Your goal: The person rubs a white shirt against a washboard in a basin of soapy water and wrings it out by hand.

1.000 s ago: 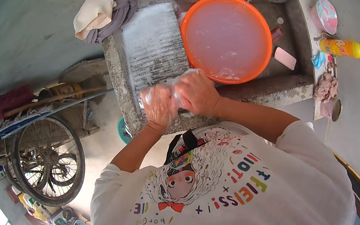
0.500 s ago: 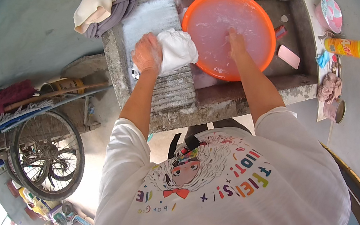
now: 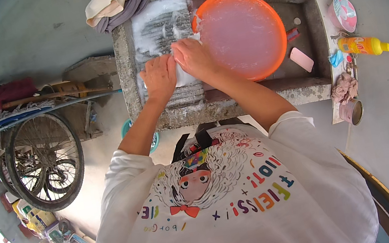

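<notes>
Hands (image 3: 179, 67) both clamped on white cloth (image 3: 185, 74) atop soapy washboard (image 3: 160, 28); orange basin (image 3: 242, 35) just right.

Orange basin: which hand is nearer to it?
Right. The right hand sits beside the orange basin rim; the left hand lies farther left on the ribbed washboard.

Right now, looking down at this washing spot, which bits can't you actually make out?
All in the head view:
- White cloth: mostly covered by the left hand and right hand, so its kind stays unknown.
- Inside of the orange basin: cloudy water hides what lies below.
- Folded clothes: cut off at the upper edge.
- Small items on the side ledge: too small to identify.
</notes>
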The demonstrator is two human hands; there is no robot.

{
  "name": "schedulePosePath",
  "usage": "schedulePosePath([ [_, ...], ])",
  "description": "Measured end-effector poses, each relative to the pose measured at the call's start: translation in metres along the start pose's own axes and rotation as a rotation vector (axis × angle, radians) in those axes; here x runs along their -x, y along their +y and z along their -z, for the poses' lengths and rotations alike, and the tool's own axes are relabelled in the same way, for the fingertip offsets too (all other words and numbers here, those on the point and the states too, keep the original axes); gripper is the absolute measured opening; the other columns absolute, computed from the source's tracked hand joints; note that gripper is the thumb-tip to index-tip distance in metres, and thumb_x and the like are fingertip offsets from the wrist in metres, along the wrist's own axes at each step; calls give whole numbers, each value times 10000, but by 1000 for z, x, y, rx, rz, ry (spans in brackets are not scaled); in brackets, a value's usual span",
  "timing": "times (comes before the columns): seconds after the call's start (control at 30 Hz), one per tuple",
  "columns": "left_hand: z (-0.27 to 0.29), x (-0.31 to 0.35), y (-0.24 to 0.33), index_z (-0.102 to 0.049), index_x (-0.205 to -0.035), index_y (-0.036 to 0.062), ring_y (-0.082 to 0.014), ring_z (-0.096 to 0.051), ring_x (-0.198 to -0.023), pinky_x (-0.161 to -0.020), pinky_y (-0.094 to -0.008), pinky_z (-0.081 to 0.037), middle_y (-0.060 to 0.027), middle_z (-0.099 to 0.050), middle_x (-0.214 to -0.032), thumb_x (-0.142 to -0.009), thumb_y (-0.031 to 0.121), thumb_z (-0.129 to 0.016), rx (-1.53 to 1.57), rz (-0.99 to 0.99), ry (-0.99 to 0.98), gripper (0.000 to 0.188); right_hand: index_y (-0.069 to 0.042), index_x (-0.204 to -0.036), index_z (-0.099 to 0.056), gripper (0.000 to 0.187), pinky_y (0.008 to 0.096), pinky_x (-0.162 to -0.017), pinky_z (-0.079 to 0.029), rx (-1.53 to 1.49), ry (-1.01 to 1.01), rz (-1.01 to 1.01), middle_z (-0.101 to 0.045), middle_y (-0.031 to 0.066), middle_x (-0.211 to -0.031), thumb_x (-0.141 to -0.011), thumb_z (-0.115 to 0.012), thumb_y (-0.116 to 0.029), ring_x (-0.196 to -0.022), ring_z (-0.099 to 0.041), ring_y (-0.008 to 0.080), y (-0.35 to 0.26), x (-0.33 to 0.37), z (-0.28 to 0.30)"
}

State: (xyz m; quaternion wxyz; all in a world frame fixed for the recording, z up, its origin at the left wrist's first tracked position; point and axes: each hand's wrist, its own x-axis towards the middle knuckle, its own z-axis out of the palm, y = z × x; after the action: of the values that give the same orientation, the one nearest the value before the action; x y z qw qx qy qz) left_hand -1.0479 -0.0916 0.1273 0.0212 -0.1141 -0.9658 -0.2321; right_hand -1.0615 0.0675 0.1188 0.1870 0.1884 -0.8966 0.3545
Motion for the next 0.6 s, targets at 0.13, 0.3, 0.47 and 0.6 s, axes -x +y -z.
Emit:
schedulePosePath([
  [0.13,4,34,-5,-557,-1107,76,-319,-517,-1085,-904,-506,-341,-106,-596,-1101,-866,215,-610,-29,-378,76,283,-98,-1053,-650,237,475,-915,-398,-5,-54,130,-623,79,-1058,-862,-618,-235,-1072,-569,292,-16,52,13],
  [0.3,-24,-105,-13,-611,-1095,119,-276,-551,-1107,-908,-515,-373,-93,-640,-1077,-932,311,-499,-304,85,55,275,-69,-998,-637,261,462,-847,-433,227,61,-287,-634,122,-989,-881,-591,-297,-980,-577,325,64,-68,-60],
  [0.47,-16,-44,-29,-620,-1076,111,-298,-556,-996,-852,-472,-385,-92,-634,-1054,-932,318,-473,23,-2,-68,292,-77,-1048,-635,281,446,-810,-438,-15,5,-220,-608,168,-1081,-872,-610,-294,-1017,-566,333,30,-16,-44],
  [0.6,3,12,-14,-582,-980,88,-302,-556,-912,-838,-443,-396,-102,-611,-961,-889,284,-515,-25,-316,139,226,-107,-1048,-636,264,459,-798,-426,1,-108,55,-591,145,-1019,-847,-625,-278,-1024,-558,314,-5,20,3],
])
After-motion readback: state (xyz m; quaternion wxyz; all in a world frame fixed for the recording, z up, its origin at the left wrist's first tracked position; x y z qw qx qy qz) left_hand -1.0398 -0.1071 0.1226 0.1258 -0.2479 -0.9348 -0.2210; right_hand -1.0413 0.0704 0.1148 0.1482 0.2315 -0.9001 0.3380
